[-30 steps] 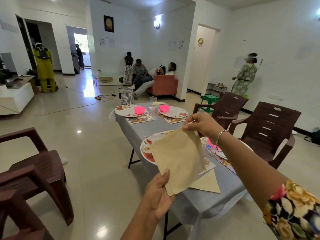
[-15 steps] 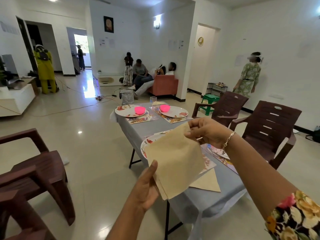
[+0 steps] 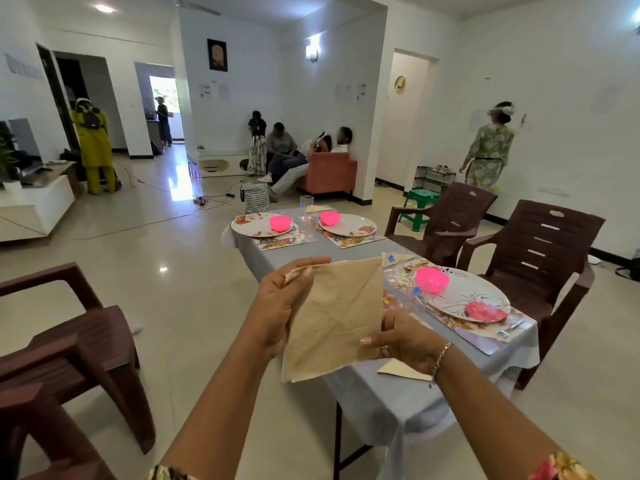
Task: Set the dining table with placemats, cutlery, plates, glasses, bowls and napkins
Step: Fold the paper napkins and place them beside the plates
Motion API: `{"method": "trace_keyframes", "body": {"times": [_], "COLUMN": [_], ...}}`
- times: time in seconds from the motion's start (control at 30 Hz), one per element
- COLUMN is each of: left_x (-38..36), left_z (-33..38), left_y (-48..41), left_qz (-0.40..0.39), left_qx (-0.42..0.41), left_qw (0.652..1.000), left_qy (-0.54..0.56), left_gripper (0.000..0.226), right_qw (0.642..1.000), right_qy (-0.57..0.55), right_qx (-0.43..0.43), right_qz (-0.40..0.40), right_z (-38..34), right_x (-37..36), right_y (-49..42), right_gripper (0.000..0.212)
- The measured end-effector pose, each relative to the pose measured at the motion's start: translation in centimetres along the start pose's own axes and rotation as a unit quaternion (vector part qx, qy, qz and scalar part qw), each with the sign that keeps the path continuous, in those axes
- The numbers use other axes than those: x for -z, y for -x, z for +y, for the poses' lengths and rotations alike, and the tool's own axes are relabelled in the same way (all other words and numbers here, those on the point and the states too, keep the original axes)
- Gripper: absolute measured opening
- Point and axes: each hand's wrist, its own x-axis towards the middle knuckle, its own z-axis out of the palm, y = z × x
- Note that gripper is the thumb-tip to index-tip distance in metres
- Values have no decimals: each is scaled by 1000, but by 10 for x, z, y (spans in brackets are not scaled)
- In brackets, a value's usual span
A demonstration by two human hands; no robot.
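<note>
My left grip [image 3: 277, 306] pinches the top corner of the beige napkin [image 3: 336, 317]; my right grip [image 3: 405, 337] clasps its lower right edge, above the bench's [image 3: 381, 396] near left edge.

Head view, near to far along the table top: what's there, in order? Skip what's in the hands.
In order: folded napkin on the near corner → near plate → pink bowl on it → far right plate → glass at the far end.

Bright, even indoor light. Round recessed ceiling lamp [image 3: 104, 8], white wall sconce [image 3: 312, 51] lit; daylight from far open doorway [image 3: 166, 95] glares on glossy cream floor tiles [image 3: 178, 178]. Shadows soft. Edges bowed by wide lens.
</note>
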Motion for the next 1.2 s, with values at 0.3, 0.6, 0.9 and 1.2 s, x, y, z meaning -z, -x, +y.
{"method": "trace_keyframes", "body": {"times": [0.3, 0.6, 0.9, 1.2], "left_x": [22, 38, 40, 47], "left_z": [17, 8, -4, -9], "left_y": [-4, 4, 5, 6], "left_qz": [-18, -20, 35, 9], "left_qx": [-55, 6, 14, -15], "left_qw": [955, 969, 979, 978], "left_qy": [-290, -246, -201, -209], "left_gripper": [31, 18, 31, 40], "right_qw": [990, 978, 966, 967], "right_qy": [-58, -34, 28, 24], "right_qx": [38, 110, 217, 191], "right_qz": [119, 171, 140, 164], "right_z": [13, -5, -28, -37], "right_x": [2, 18, 19, 18], "right_y": [6, 18, 33, 25], "right_gripper": [15, 15, 45, 27]}}
